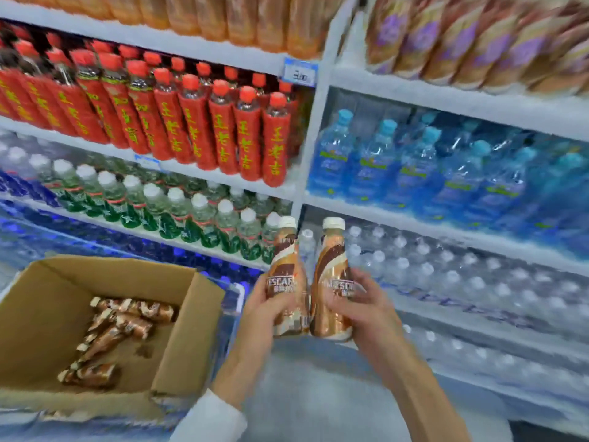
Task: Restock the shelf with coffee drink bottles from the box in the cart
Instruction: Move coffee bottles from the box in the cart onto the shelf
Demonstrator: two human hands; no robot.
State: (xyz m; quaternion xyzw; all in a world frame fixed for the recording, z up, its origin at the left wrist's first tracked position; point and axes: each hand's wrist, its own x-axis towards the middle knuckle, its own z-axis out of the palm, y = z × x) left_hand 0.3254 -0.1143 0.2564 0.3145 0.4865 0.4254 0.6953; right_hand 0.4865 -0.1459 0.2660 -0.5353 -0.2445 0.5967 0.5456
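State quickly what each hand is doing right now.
The left hand grips the left bottle, upright.
The right hand grips the right bottle, upright.

The left hand (pixel 263 311) holds a brown coffee drink bottle (pixel 284 269) with a white cap, and the right hand (pixel 361 309) holds a second coffee bottle (pixel 331 269) just beside it, both standing up and touching near the bottom. On the left, an open cardboard box (pixel 188 320) has more coffee bottles (pixel 118 327) lying on their sides in it. Behind the hands, white shelves (pixel 446 100) are full of drinks: red bottles (pixel 220 135) with red caps, green bottles (pixel 178 215) with white caps, blue water bottles (pixel 411 167) and clear water bottles (pixel 462 275).
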